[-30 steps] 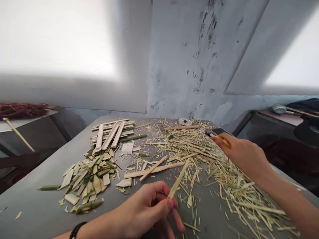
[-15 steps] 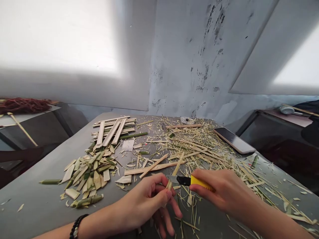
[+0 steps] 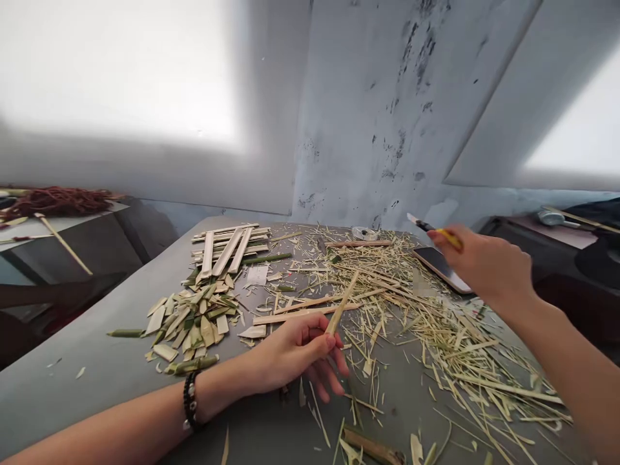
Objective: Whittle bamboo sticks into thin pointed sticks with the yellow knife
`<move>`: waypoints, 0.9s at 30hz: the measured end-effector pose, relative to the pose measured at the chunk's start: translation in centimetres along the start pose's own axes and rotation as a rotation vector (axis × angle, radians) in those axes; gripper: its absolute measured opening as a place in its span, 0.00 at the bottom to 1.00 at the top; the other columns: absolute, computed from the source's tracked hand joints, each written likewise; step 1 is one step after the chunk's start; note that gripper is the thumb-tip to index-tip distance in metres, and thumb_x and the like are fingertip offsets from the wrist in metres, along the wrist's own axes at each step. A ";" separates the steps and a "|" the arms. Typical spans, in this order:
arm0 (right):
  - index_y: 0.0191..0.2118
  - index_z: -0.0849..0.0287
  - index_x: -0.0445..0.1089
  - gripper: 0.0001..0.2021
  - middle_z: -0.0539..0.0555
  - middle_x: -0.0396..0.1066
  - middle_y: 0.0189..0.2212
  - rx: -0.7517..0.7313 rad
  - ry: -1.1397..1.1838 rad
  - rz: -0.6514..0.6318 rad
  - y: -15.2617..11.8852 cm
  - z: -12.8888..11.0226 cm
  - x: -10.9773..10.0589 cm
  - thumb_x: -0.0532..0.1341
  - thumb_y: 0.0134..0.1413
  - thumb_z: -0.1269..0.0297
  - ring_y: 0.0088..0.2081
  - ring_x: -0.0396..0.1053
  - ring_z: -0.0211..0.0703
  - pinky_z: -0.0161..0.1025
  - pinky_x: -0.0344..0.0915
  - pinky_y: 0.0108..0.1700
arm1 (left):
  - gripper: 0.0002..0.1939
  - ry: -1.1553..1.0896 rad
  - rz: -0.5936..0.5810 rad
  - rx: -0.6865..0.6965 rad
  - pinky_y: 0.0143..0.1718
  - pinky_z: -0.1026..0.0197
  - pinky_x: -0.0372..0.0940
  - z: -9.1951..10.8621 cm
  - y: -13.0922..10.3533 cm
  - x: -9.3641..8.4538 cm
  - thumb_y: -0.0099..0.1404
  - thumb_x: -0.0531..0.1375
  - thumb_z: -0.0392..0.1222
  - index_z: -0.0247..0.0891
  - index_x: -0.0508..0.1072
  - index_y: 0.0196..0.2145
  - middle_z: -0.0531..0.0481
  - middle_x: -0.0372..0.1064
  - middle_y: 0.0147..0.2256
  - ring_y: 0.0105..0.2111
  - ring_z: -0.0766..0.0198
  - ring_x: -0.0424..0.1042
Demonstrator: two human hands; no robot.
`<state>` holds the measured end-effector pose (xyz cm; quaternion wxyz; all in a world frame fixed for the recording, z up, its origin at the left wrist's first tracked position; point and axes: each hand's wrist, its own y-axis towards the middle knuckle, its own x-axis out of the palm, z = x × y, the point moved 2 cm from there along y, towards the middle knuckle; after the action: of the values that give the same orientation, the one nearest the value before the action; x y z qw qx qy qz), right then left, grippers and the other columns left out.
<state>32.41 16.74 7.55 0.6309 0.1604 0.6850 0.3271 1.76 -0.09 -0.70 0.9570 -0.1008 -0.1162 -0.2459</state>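
Note:
A thin pale bamboo strip [image 3: 345, 302] is pinched between the thumb and index finger of my left hand [image 3: 295, 352], its free end pointing up and away. The other fingers of that hand hang loosely below. Off to the right, my right hand [image 3: 489, 265] is raised over the table near the phone, closed around the yellow handle of a cutter [image 3: 450, 239]. The cutter's blade points up and left, apart from the strip.
On the grey table [image 3: 116, 413] lie a pile of short bamboo pieces [image 3: 194, 323], stacked flat slats [image 3: 225, 252], a hammer [image 3: 358, 244], a phone [image 3: 442, 268], a tape roll [image 3: 364, 234] and many shavings [image 3: 436, 316]. Side tables stand left and right.
My right hand has lifted the cutter away from the strip, up and to the right. My left hand still holds the strip, which now shows more of its length. The view has shifted slightly.

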 end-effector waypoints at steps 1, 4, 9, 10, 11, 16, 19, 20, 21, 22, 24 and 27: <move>0.40 0.55 0.73 0.38 0.57 0.65 0.20 0.010 0.016 0.022 0.0 0.7 -0.8 0.40 0.70 0.28 0.19 0.50 0.42 0.41 0.42 0.28 | 0.21 0.004 0.002 0.004 0.26 0.66 0.75 0.1 0.0 0.1 0.69 0.67 0.59 0.39 0.67 0.39 0.45 0.80 0.36 0.28 0.63 0.81; 0.41 0.55 0.71 0.34 0.54 0.66 0.21 -0.059 0.138 0.027 -1.5 0.1 -2.4 0.43 0.71 0.30 0.21 0.59 0.45 0.40 0.48 0.27 | 0.19 0.016 0.027 0.017 0.26 0.66 0.75 0.5 0.3 -0.1 0.71 0.65 0.57 0.39 0.67 0.40 0.46 0.79 0.36 0.28 0.65 0.81; 0.37 0.55 0.65 0.27 0.46 0.65 0.20 -0.362 0.373 -0.119 -6.8 -5.7 -1.6 0.44 0.78 0.40 0.19 0.63 0.37 0.35 0.54 0.26 | 0.22 0.033 0.055 0.031 0.24 0.66 0.74 0.3 0.6 -0.4 0.70 0.63 0.62 0.39 0.67 0.41 0.55 0.72 0.28 0.22 0.68 0.76; 0.37 0.55 0.65 0.26 0.45 0.65 0.20 -0.417 0.395 -0.135 -7.8 -6.8 -1.3 0.45 0.78 0.41 0.19 0.62 0.36 0.35 0.53 0.25 | 0.23 0.038 0.059 0.035 0.24 0.66 0.73 0.2 0.6 -0.4 0.70 0.63 0.63 0.39 0.67 0.41 0.57 0.70 0.27 0.21 0.69 0.75; 0.36 0.55 0.64 0.25 0.45 0.66 0.20 -0.463 0.409 -0.146 -8.6 -7.7 -1.0 0.46 0.78 0.42 0.19 0.63 0.36 0.35 0.52 0.24 | 0.24 0.043 0.062 0.038 0.23 0.66 0.73 0.0 0.7 -0.5 0.69 0.63 0.65 0.39 0.67 0.41 0.58 0.69 0.26 0.20 0.69 0.74; 0.34 0.55 0.62 0.25 0.46 0.68 0.20 -0.581 0.384 -0.163 -10.1 -9.5 -0.4 0.47 0.78 0.42 0.18 0.65 0.38 0.37 0.46 0.24 | 0.26 0.065 0.089 0.045 0.20 0.68 0.69 -0.5 1.0 -0.5 0.70 0.59 0.68 0.40 0.67 0.40 0.59 0.67 0.24 0.17 0.70 0.71; 0.35 0.55 0.62 0.24 0.47 0.69 0.21 -0.591 0.340 -0.157 -10.1 -9.7 -0.5 0.47 0.79 0.43 0.18 0.66 0.39 0.39 0.41 0.23 | 0.24 0.083 0.114 0.044 0.19 0.69 0.67 -0.7 1.0 -0.3 0.71 0.58 0.67 0.41 0.65 0.38 0.59 0.67 0.24 0.16 0.71 0.69; 0.35 0.55 0.62 0.24 0.47 0.69 0.20 -0.596 0.329 -0.157 -10.3 -9.9 -0.5 0.47 0.79 0.43 0.18 0.66 0.40 0.39 0.40 0.23 | 0.24 0.091 0.122 0.044 0.18 0.69 0.67 -0.7 0.9 -0.2 0.72 0.58 0.66 0.41 0.65 0.37 0.59 0.68 0.24 0.15 0.71 0.69; 0.34 0.55 0.62 0.25 0.47 0.69 0.20 -0.601 0.320 -0.156 -10.6 -10.2 -0.6 0.46 0.79 0.44 0.18 0.67 0.39 0.39 0.40 0.23 | 0.23 0.099 0.133 0.046 0.18 0.69 0.66 -0.7 0.9 -0.2 0.72 0.57 0.65 0.41 0.65 0.37 0.58 0.68 0.24 0.15 0.71 0.68; 0.34 0.56 0.62 0.25 0.47 0.69 0.20 -0.606 0.310 -0.156 -10.9 -10.6 -0.6 0.46 0.79 0.44 0.18 0.67 0.39 0.39 0.40 0.23 | 0.23 0.107 0.144 0.048 0.18 0.70 0.65 -0.7 0.9 -0.1 0.73 0.57 0.65 0.41 0.64 0.37 0.58 0.68 0.24 0.15 0.71 0.68; 0.33 0.56 0.63 0.26 0.47 0.69 0.20 -0.608 0.282 -0.153 -11.4 -11.3 -0.3 0.45 0.79 0.43 0.17 0.66 0.39 0.38 0.40 0.23 | 0.22 0.123 0.157 0.048 0.17 0.71 0.64 -0.7 0.8 0.0 0.74 0.56 0.63 0.41 0.63 0.36 0.58 0.68 0.24 0.15 0.72 0.69; 0.33 0.55 0.66 0.28 0.49 0.69 0.20 -0.557 0.207 -0.136 -10.4 -10.3 0.4 0.46 0.77 0.40 0.17 0.66 0.39 0.37 0.38 0.23 | 0.22 0.145 0.150 0.035 0.18 0.71 0.62 -0.6 0.4 0.0 0.75 0.55 0.63 0.41 0.63 0.36 0.58 0.68 0.24 0.15 0.72 0.69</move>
<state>24.38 6.85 0.38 0.5979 -0.0992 0.6387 0.4741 2.12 0.11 -1.36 0.9803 -0.0743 -0.0428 -0.1781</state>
